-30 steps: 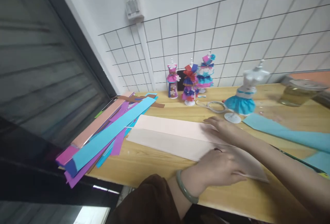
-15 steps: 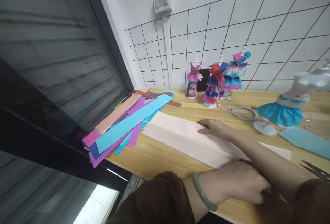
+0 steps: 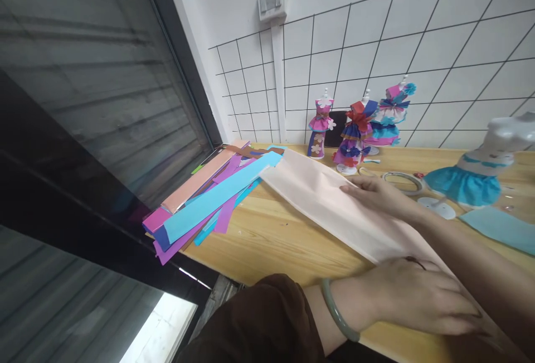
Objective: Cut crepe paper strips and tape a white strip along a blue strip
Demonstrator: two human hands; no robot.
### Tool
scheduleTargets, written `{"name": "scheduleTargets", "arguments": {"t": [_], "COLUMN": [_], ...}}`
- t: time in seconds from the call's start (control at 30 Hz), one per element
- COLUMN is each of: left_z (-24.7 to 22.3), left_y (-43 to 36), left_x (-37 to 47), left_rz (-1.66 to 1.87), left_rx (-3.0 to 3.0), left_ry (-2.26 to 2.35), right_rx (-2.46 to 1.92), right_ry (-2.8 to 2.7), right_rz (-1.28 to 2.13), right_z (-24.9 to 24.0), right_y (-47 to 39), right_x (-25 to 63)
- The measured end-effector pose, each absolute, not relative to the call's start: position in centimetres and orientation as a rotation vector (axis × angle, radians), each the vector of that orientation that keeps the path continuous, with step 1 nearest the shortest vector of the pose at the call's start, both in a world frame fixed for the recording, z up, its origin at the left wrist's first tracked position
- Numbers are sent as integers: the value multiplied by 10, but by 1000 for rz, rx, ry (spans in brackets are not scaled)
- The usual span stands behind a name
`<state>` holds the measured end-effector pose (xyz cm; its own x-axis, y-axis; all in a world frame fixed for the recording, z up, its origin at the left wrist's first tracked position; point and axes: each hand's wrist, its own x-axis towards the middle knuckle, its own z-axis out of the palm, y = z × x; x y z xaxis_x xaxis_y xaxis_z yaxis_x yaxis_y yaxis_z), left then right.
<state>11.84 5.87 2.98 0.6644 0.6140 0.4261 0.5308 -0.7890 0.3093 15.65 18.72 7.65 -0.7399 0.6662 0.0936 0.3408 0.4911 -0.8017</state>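
Observation:
A long pale pink sheet of paper (image 3: 315, 193) slants across the table from the strip pile toward me, its far end raised onto the pile. My right hand (image 3: 371, 193) pinches the sheet's far long edge between thumb and fingers. Nearer to me, my left hand (image 3: 422, 296), with a green bangle (image 3: 336, 313) at the wrist, grips the near edge, thumb on top and fingers together. The right forearm lies over part of the paper, and the sheet's near end is partly hidden beneath the hands.
Paper strips in several colours (image 3: 217, 190) are heaped at the table's left end. Small dressed mannequins (image 3: 321, 126) stand along the wall. On the right are a larger white mannequin in a blue skirt (image 3: 463, 179), a tape roll (image 3: 403, 183) and light-blue paper (image 3: 501, 229).
The pale pink sheet has lifted and shifted, its far end now over the strip pile. My left hand has slid right along it; my right hand moved slightly right.

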Motion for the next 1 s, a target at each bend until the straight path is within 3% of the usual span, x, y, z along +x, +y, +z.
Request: {"name": "scheduleTargets", "arguments": {"t": [0.1, 0.23, 0.43, 0.53, 0.8, 1.0], "left_z": [27, 40, 70, 63, 24, 23], "left_y": [60, 57, 64, 84, 126, 123], "left_x": [119, 99, 5, -40, -66, -72], "left_rz": [954, 1067, 1936, 2179, 1776, 1585], "left_rx": [2721, 2595, 1847, 1304, 573, 376], "left_ry": [730, 1041, 1585, 1621, 990, 725], "right_rx": [-807, -778, -726, -698, -595, -1020], "right_ry": [-2237, -2136, -1993, -1924, -1818, -1944], "right_rz": [1293, 1391, 1363, 1331, 1257, 1118], "right_z": [87, 97, 105, 112, 107, 55], "right_y": [191, 193, 199, 201, 220, 257], "right_x": [152, 142, 122, 110, 62, 39]}}
